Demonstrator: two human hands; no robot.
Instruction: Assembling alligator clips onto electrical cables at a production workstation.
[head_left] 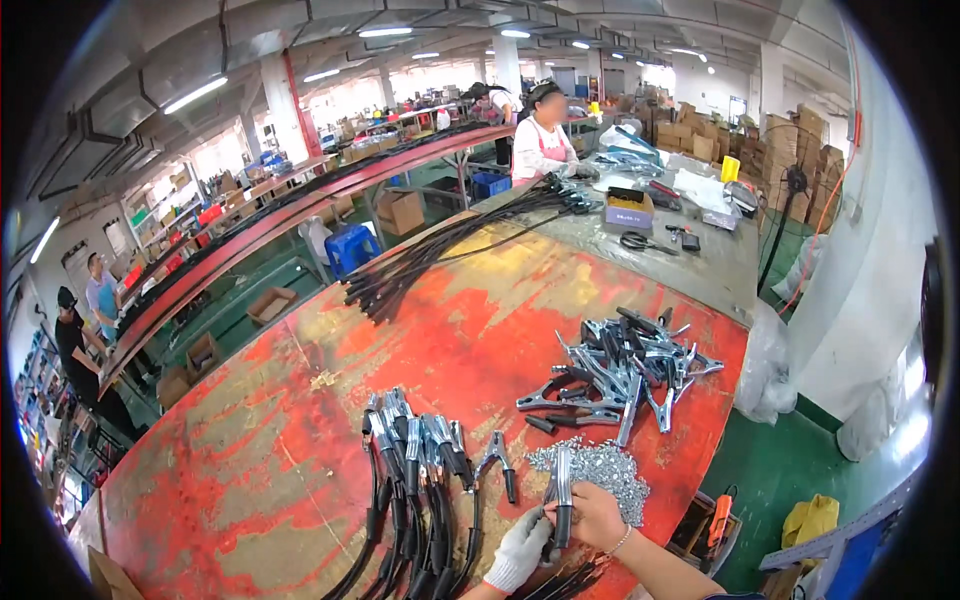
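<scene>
A silver metal spring clamp (562,472) with black handle sleeves stands jaws up between my hands at the table's near edge. My left hand (520,552), in a white glove, closes round its lower end, where a cable seems to join. My bare right hand (597,516), wearing a bracelet, has its fingers closed at the clamp's right side; its fingertips are partly hidden. Just beyond lies a heap of small silver metal pieces (622,472). Farther off is a pile of loose clamps (630,372). To the left, black cables (437,520) with clamps on their ends lie in a row.
The worn red table (250,450) spreads left. A bundle of black cables (400,270) lies at its far side. Scissors (645,242) and a small box (629,208) rest on the grey far table, where a person (542,140) works. More cable ends (565,582) lie near my arms.
</scene>
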